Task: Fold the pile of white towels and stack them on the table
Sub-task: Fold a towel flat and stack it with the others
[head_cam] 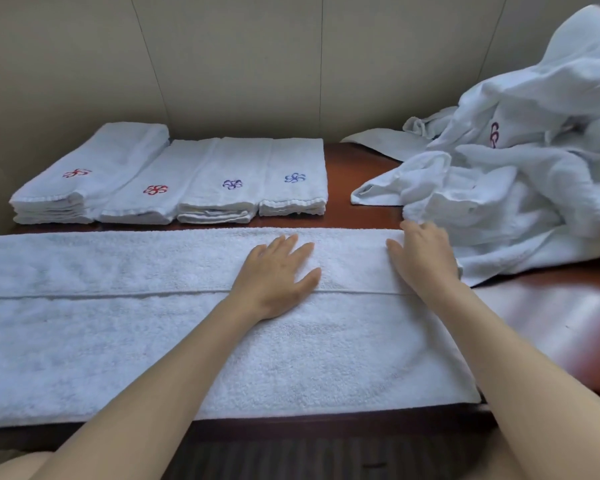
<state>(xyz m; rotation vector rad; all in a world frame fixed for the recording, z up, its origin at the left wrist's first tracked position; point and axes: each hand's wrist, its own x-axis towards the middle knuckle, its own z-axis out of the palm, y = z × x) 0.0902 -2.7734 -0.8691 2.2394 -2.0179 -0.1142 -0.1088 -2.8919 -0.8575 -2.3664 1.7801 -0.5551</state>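
Note:
A long white towel lies spread flat across the front of the dark wooden table, its far part folded over to a seam running left to right. My left hand presses flat on it near the middle, fingers straight and spread. My right hand rests on the towel's right end at the folded edge, fingers straight. A heap of unfolded white towels rises at the right. Several stacks of folded towels with red and blue flower embroidery sit in a row at the back left.
A beige panelled wall stands right behind the table. Bare table top shows between the folded row and the heap, and at the front right corner. The table's front edge runs just below the spread towel.

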